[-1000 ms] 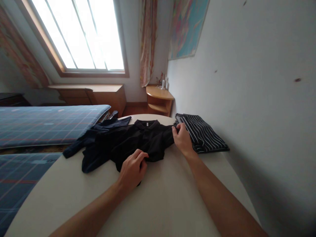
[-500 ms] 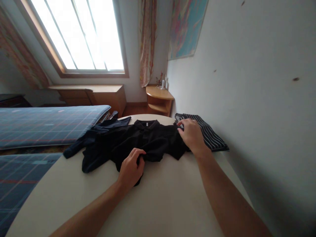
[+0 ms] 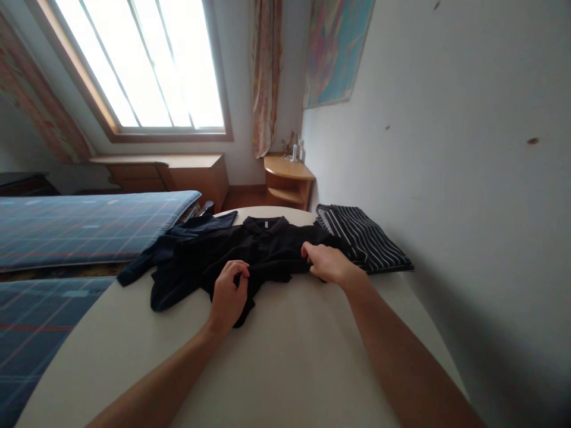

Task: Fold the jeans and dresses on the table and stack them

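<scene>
A black polo shirt lies spread on the white table, its collar and small label facing the far edge. My left hand is closed at the shirt's near edge, thumb and fingers pinching the black cloth. Over the shirt's right side my right hand is closed too, its fingers bent down on the fabric and partly hidden. To the left a dark navy garment lies partly under the shirt. A folded black-and-white striped cloth rests to the right, beyond my right hand.
Beds with blue plaid mattresses stand along the table's left side. A white wall runs close on the right. Past the far edge are a corner shelf, a wooden desk and a bright window.
My right hand has come down and left from the shirt's right sleeve to its lower right edge. My left hand has shifted slightly left and up, with the near hem drawn along.
</scene>
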Tool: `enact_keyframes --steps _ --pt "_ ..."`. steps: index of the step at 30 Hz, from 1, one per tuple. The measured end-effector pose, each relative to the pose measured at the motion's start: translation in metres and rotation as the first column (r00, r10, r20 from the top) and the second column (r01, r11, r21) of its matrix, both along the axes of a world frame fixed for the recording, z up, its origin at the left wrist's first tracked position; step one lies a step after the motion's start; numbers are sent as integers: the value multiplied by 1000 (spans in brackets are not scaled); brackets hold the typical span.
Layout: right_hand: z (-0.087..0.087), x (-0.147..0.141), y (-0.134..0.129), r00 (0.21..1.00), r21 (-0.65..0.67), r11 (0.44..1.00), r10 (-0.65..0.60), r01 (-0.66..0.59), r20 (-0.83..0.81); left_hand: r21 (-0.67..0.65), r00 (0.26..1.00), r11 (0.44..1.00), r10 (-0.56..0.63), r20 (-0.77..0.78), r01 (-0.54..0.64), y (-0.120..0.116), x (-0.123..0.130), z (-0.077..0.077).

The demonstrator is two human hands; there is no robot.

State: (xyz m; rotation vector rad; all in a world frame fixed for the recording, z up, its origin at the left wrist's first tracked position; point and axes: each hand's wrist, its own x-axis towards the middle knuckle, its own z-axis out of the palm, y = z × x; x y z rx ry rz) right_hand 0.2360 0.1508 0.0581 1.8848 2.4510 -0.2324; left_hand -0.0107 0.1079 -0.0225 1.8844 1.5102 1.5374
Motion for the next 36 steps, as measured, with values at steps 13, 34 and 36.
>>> enact_keyframes --steps 13,34,36 --pt "6 22 12 999 278 960 -32 38 -27 -321 997 947 28 77 -1 13 -10 3" --pt "0 -61 -28 970 181 953 236 -242 56 -203 1000 979 -21 -9 19 6 -6 3" --pt "9 -52 -26 974 225 949 226 -218 -9 -127 992 990 -76 -97 64 -1 -3 6"
